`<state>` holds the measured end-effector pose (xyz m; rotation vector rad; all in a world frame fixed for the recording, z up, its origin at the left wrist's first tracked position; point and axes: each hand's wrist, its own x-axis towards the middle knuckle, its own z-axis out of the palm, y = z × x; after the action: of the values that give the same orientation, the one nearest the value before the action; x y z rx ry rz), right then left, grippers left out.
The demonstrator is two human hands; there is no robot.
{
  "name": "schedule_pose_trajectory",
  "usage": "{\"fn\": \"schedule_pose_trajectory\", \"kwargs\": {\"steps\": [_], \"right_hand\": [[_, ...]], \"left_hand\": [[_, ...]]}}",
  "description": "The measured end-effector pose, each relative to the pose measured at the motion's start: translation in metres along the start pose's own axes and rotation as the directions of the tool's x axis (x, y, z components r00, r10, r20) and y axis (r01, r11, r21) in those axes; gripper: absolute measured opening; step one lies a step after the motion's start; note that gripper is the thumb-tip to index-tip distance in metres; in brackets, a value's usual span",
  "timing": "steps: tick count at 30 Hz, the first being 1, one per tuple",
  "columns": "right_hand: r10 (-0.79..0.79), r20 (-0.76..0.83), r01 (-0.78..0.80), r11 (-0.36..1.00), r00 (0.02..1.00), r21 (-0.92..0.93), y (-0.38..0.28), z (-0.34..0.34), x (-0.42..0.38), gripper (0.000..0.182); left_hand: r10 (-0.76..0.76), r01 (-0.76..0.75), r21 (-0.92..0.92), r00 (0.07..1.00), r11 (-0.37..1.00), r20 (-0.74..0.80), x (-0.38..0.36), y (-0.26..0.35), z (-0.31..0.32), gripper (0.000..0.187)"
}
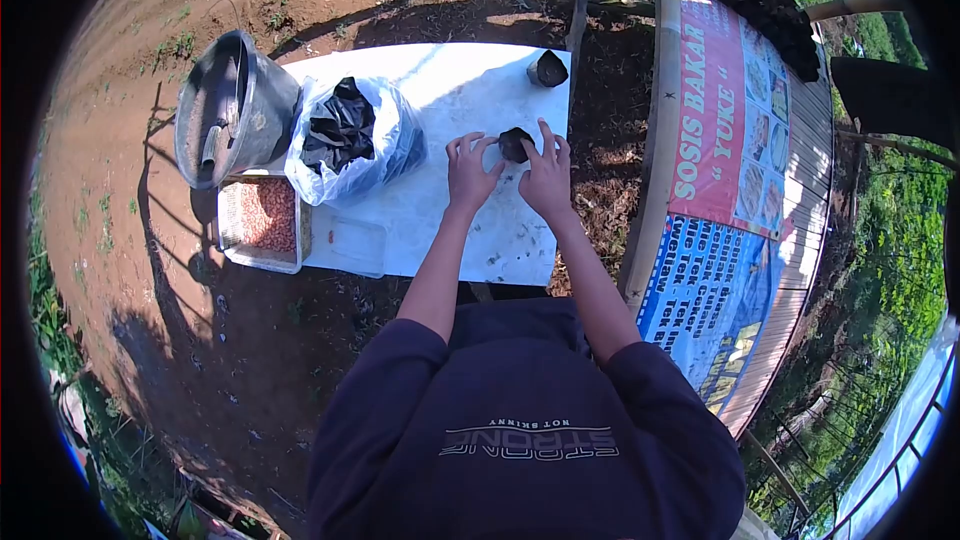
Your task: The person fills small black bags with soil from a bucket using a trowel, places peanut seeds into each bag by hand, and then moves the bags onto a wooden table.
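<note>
A small black planting bag stands on the white table top, its dark open top facing up. My left hand holds its left side with curved fingers. From the right, my right hand grips the rim, the thumb at the edge and the index finger stretched upward. A second planting bag, with dark contents, stands near the far right corner of the table.
A clear plastic sack full of folded black bags stands at the table's left. Beside it are a large dark bucket with a tool inside and a white basket of reddish seeds. A transparent lid lies nearby. A bannered wooden stall borders the right.
</note>
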<state>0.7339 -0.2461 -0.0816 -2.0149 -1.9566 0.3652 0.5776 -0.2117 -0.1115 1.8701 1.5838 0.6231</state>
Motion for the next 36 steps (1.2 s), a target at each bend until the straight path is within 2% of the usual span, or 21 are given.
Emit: {"fn": "schedule_pose_trajectory", "kwargs": {"steps": [1, 4, 7, 10, 13, 16, 22, 28, 31, 36], "right_hand": [[-0.001, -0.011, 0.001, 0.998, 1.0, 0.059, 0.001, 0.0, 0.0, 0.056], [-0.006, -0.054, 0.009, 0.998, 0.999, 0.055, 0.003, -0.001, 0.001, 0.057], [-0.024, -0.041, 0.023, 0.999, 0.999, -0.046, 0.001, -0.001, 0.002, 0.058], [-0.013, -0.02, 0.012, 0.998, 1.0, -0.065, -0.003, 0.0, 0.005, 0.053], [-0.01, -0.036, 0.01, 1.0, 0.999, -0.003, -0.005, -0.004, 0.005, 0.055], [-0.009, -0.105, 0.013, 0.999, 0.994, 0.031, -0.004, -0.008, 0.002, 0.047], [-0.07, -0.053, 0.066, 0.995, 0.996, -0.072, -0.004, -0.012, -0.004, 0.035], [-0.013, -0.109, 0.011, 1.0, 0.994, -0.022, -0.004, -0.008, -0.005, 0.041], [-0.036, -0.027, 0.035, 0.999, 0.999, -0.023, -0.003, -0.014, -0.007, 0.039], [-0.068, -0.021, 0.068, 0.998, 0.997, 0.011, -0.008, -0.007, -0.006, 0.042]], "left_hand": [[-0.001, 0.001, -0.004, 1.0, 1.0, 0.0, -0.001, 0.0, 0.0, 0.048], [0.0, 0.0, 0.0, 1.0, 1.0, -0.002, -0.001, -0.002, -0.001, 0.047], [0.002, -0.002, 0.003, 1.0, 1.0, 0.001, -0.001, 0.0, -0.001, 0.047], [0.001, -0.001, 0.004, 1.0, 1.0, -0.001, -0.001, 0.0, -0.001, 0.046], [0.002, -0.002, -0.002, 1.0, 1.0, -0.002, -0.001, 0.001, -0.001, 0.046], [-0.003, 0.004, -0.007, 1.0, 1.0, 0.001, -0.001, 0.001, -0.003, 0.045], [-0.007, 0.007, -0.01, 1.0, 1.0, -0.005, -0.002, 0.0, -0.001, 0.045], [-0.005, 0.005, -0.021, 1.0, 1.0, -0.011, -0.002, 0.001, 0.0, 0.045], [-0.005, 0.005, -0.022, 1.0, 1.0, -0.016, -0.004, 0.0, 0.001, 0.045], [-0.012, 0.012, -0.021, 1.0, 1.0, -0.011, -0.003, 0.0, 0.001, 0.044]]}}
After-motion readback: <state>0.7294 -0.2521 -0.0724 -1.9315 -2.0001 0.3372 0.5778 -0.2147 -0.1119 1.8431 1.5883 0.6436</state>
